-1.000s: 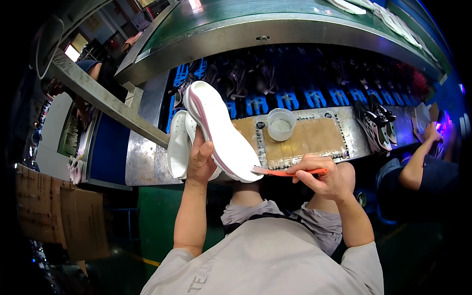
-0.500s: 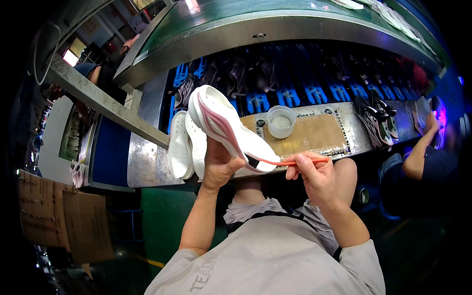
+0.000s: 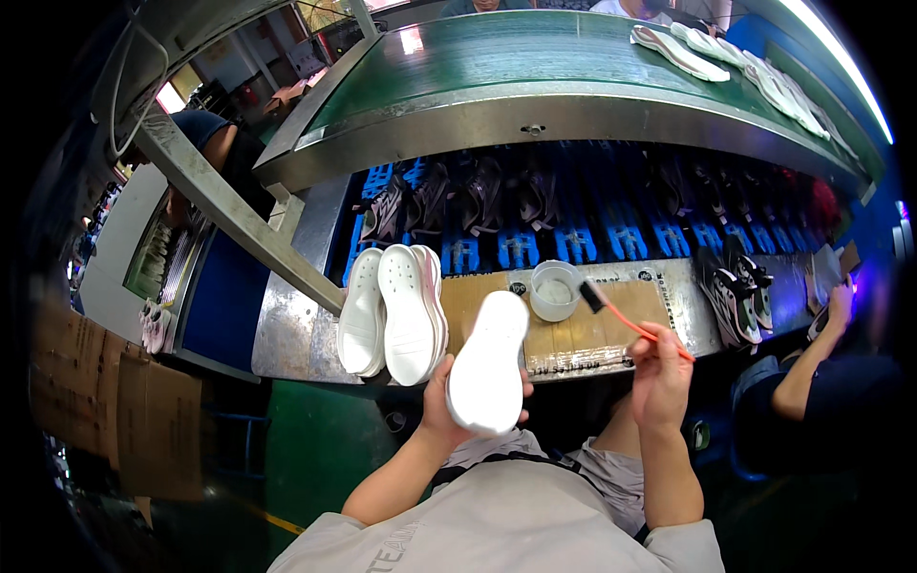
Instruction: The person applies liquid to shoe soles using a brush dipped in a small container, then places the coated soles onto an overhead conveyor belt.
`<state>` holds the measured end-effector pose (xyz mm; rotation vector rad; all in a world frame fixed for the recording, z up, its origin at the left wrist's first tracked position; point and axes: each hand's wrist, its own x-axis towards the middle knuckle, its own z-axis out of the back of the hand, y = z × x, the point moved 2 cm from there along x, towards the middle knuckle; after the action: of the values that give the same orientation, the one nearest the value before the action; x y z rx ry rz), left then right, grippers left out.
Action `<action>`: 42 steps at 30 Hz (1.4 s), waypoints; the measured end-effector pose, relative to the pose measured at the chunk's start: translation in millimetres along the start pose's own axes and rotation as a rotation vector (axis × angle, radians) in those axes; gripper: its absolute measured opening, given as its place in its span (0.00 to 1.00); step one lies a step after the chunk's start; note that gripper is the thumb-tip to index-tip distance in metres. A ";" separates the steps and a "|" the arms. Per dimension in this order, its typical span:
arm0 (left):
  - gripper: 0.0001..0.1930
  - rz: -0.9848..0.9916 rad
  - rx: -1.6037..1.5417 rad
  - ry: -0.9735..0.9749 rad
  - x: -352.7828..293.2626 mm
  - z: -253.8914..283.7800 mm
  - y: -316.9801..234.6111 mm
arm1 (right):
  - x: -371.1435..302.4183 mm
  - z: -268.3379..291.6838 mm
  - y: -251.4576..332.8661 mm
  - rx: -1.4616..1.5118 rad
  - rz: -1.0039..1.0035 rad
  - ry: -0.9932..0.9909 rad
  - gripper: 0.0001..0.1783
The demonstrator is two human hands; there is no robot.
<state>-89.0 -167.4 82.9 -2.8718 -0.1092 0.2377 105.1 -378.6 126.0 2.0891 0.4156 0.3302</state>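
Note:
My left hand [image 3: 442, 409] grips a white shoe sole [image 3: 489, 372] by its sides, above the front edge of the bench. Its plain pale face is turned up. In my right hand [image 3: 661, 384] is an orange-handled brush [image 3: 632, 325], its black bristle head raised and tilted up to the left. The bristles are just right of a translucent plastic cup [image 3: 555, 304] with whitish contents, and apart from it. White soles with holes in the heel [image 3: 409, 296] lie stacked in two piles left of the held sole.
Under the cup lies a taped cardboard sheet [image 3: 611, 334]. Dark shoes [image 3: 728, 296] stand to its right. Beyond, blue holders [image 3: 521, 246] carry shoes. Above them runs a green belt [image 3: 535, 57] bearing soles [image 3: 678, 55]. A metal post [image 3: 244, 229] slants at left; a co-worker's arm [image 3: 817, 353] is at right.
The sole has come lower and nearer me, and turned from its pink-banded side to its plain face. The brush has left the sole and moved right, bristles now up. My view has shifted.

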 end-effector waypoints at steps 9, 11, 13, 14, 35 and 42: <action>0.44 -0.448 0.474 0.606 181.7 -198.2 -199.4 | -7.1 42.2 -1.4 0.065 0.059 -0.115 0.17; 0.46 -0.481 0.032 0.464 223.6 -218.9 -258.1 | -13.3 36.1 -2.4 0.029 0.042 -0.087 0.17; 0.45 -0.509 0.090 0.193 235.6 -226.1 -255.7 | -18.6 35.8 -5.3 -0.034 0.028 -0.060 0.18; 0.44 -0.479 0.176 0.122 233.2 -223.2 -252.7 | -20.7 34.3 -6.1 -0.036 0.017 -0.079 0.17; 0.15 -0.512 1.743 -0.925 -5.2 80.3 -166.3 | 79.2 -34.3 -9.7 -1.056 0.195 0.288 0.12; 0.37 -0.491 0.391 -0.352 -12.6 69.6 -117.6 | 103.1 -39.0 -28.7 -1.323 0.064 0.350 0.15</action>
<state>-119.5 -38.0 49.0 -2.3016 -0.7321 0.5858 178.6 -291.7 128.8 0.7470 0.2107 0.7570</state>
